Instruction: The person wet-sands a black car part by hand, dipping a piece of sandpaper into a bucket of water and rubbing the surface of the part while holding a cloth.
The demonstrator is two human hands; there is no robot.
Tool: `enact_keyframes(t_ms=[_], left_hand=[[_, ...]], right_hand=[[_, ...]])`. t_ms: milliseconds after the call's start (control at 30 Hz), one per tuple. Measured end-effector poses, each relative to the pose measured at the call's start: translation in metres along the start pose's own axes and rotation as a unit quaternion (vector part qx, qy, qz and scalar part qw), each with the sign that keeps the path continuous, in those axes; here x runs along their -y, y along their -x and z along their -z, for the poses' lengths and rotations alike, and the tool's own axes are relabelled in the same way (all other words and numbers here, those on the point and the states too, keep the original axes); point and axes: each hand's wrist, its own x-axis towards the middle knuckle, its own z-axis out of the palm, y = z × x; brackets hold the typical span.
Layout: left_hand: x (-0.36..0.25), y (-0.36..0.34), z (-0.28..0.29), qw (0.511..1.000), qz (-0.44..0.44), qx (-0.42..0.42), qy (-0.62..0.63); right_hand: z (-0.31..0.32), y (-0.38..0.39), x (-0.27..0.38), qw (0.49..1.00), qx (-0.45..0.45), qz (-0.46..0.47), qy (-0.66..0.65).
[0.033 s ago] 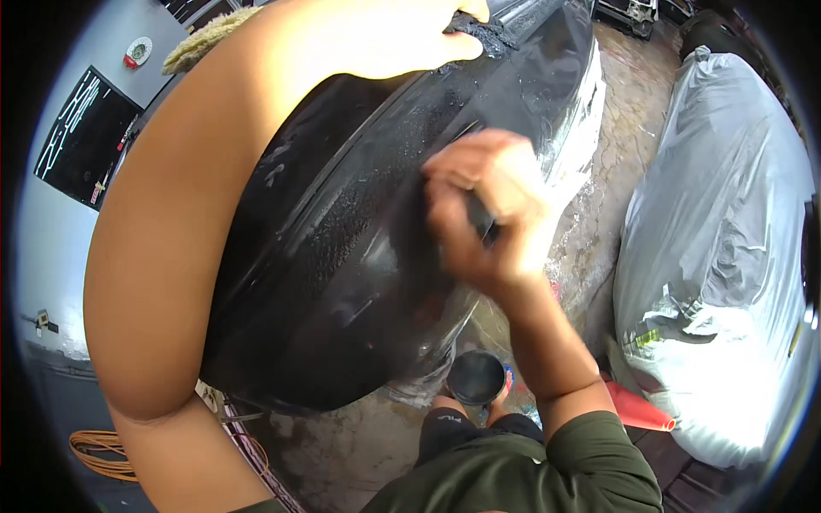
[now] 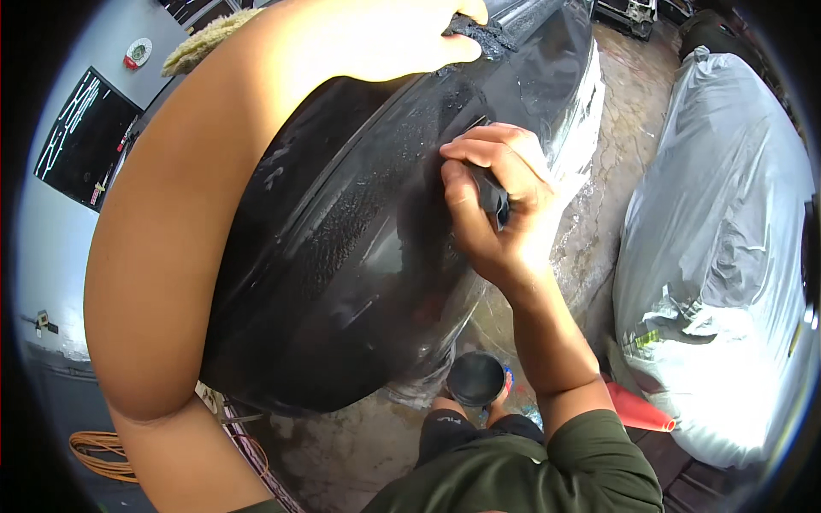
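A glossy black car body panel (image 2: 299, 342), wet with droplets, lies beneath both hands. At its far end my left hand (image 2: 453, 38) is closed on a dark, wet, crumpled cloth (image 2: 492, 38) resting on the surface. Nearer me, my right hand (image 2: 509, 175) grips a dark, thin, folded piece (image 2: 493, 195), its fingers bent over it against the panel. Its straight edge shows past the fingertips; the material cannot be made out. My left forearm hides part of the panel's left side.
Below the panel, a dark bucket (image 2: 476, 404) stands by my feet on the wet floor. On the right are a vehicle-sized shape under grey plastic sheeting (image 2: 710, 197) and a red cone (image 2: 637, 409). A fluffy beige pad (image 2: 205, 41) and coiled orange hose (image 2: 98, 457) are left.
My right hand has shifted slightly right over the panel and is less blurred now. The left hand and its cloth stay in place.
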Motion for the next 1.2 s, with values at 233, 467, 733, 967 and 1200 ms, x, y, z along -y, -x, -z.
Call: enact_keyframes(t_ms=[233, 467, 733, 967, 1200], left_hand=[[-0.003, -0.002, 0.000, 1.000, -0.016, 0.007, -0.008], [0.001, -0.007, 0.003, 0.999, 0.010, 0.029, 0.016], [-0.004, -0.004, 0.004, 1.000, 0.009, 0.028, 0.010], [-0.003, -0.004, 0.002, 1.000, 0.001, 0.024, -0.003], [-0.001, -0.007, -0.005, 1.000, -0.015, 0.011, -0.023]], right_hand=[[0.006, -0.001, -0.019, 1.000, 0.028, -0.007, -0.003], [0.012, -0.008, -0.032, 0.999, 0.045, 0.005, -0.008], [0.021, -0.012, -0.053, 0.995, 0.075, 0.055, -0.025], [0.043, -0.002, -0.090, 0.998, -0.041, -0.044, -0.030], [0.035, 0.003, -0.115, 0.992, 0.013, 0.120, -0.028]])
